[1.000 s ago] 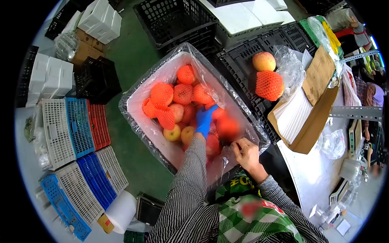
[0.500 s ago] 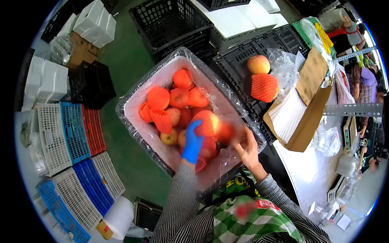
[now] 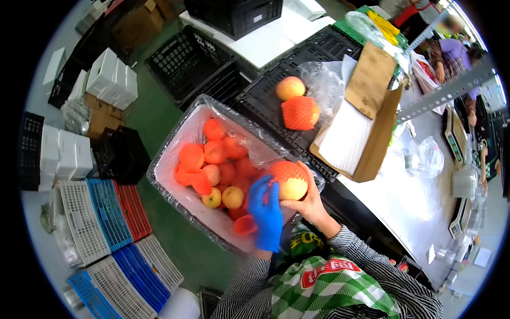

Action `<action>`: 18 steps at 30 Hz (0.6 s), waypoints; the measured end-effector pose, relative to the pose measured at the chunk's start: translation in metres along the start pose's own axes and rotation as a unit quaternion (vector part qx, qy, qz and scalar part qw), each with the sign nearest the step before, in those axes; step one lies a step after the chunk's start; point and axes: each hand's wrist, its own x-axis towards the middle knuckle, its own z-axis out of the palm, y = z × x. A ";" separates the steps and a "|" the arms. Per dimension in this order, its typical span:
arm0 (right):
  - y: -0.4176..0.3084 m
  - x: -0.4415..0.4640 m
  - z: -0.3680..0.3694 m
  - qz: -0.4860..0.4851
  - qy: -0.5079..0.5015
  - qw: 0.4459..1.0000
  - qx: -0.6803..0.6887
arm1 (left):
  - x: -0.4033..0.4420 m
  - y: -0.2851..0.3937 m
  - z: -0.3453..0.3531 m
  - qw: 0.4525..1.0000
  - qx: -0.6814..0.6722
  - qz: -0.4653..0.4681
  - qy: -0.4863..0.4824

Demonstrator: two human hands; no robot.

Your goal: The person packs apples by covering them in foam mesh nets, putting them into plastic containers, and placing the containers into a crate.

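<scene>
An apple (image 3: 293,189) with an orange-red foam net (image 3: 285,171) over its upper left part is held above the box. My right hand (image 3: 312,204) is wrapped round its right side, bare fingers behind and thumb in front. At the apple's left side, my blue-gloved left hand (image 3: 266,215) has bent fingers closed at the net; the exact pinch is partly hidden. Below lies a foam box (image 3: 178,143) lined with clear plastic, holding several netted apples (image 3: 191,156) and bare ones such as a yellowish apple (image 3: 232,197). A loose-looking red net (image 3: 245,225) is beneath my left hand.
Right of the box, a black crate surface (image 3: 265,114) bears a bare apple (image 3: 290,89), a netted apple (image 3: 299,112) and a cardboard box (image 3: 380,143). Black crates (image 3: 186,64) stand behind; coloured baskets (image 3: 109,210) are at left. Other people (image 3: 451,58) work at far right.
The blurred netted apple has come up and towards me in my right hand. My left hand has moved from the apples in the box to its side. The view has shifted.
</scene>
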 end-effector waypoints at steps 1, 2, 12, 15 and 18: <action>-0.004 -0.004 -0.007 -0.023 0.006 0.999 -0.026 | -0.001 0.003 0.008 1.000 0.000 0.011 0.012; -0.002 -0.008 -0.017 -0.038 0.012 0.998 -0.058 | -0.004 0.010 0.011 0.995 -0.038 -0.090 0.006; 0.012 -0.079 -0.104 0.059 -0.127 0.766 0.627 | -0.037 0.025 0.055 0.926 -0.104 -0.201 -0.301; -0.018 -0.099 -0.122 0.162 0.052 0.843 0.510 | -0.052 0.049 0.075 0.897 -0.014 0.068 -0.437; 0.000 -0.130 -0.152 0.044 -0.204 0.754 0.623 | -0.066 0.065 0.103 0.844 0.056 0.071 -0.529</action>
